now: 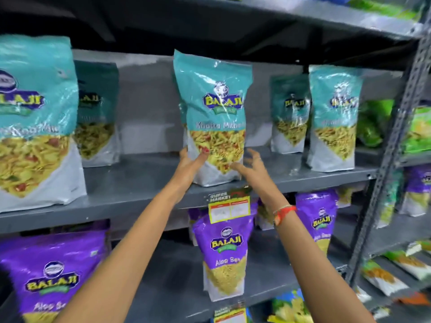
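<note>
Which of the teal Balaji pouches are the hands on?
The centre Khatta Mitha pouch: left hand grips its lower edge, right hand is beside it; others stand untouched.

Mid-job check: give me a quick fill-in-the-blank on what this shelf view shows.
1. The teal pouch that the left hand grips bears the brand name ___.
2. The Aloo Sev pouches one shelf lower are coloured ___.
3. The red thread sits on the ___ wrist.
Missing words: Balaji; purple; right.

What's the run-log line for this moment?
object: teal plastic Balaji snack pouch, upright on grey metal shelf | left grip: holds lower left edge | right grip: spread, at its right
</note>
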`<state>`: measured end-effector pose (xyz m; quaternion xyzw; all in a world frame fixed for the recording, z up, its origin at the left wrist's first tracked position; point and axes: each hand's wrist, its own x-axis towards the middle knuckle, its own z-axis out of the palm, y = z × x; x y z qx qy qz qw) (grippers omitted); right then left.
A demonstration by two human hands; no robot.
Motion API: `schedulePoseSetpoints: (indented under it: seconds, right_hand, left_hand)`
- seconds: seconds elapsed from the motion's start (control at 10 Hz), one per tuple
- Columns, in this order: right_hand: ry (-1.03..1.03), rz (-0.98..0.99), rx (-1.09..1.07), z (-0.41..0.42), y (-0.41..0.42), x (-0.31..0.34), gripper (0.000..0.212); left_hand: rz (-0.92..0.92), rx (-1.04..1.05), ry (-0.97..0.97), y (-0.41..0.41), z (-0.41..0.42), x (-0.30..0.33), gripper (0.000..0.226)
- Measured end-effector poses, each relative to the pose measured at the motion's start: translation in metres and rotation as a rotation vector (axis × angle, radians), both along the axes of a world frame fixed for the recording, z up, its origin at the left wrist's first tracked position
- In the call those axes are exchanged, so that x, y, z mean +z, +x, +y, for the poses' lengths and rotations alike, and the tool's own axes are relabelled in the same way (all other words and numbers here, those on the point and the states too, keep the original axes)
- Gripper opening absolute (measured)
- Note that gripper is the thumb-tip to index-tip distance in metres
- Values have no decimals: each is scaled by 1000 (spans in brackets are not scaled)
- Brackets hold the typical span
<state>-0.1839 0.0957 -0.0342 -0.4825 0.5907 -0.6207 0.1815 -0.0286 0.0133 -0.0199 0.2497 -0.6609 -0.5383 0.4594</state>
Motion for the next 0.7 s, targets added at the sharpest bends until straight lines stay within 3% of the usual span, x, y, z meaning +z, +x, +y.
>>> schedulePoseSetpoints:
  seconds: [0.2,0.3,0.4,0.7]
  right_hand:
    - [-102,87,-86,2,-1,-1,67]
    - [-111,106,-103,-1,3,-5,70]
    - [-151,104,-121,-1,2,-10,70]
    - [-116,137,-108,15,9,-2,78]
  left_hand:
    - [-9,10,11,-7,9,7,80]
    - [-10,-17,13,-2,5,3,126]
    - [-5,-9,19,-5,-4,-4,135]
    - [19,16,-31,-5,21,7,98]
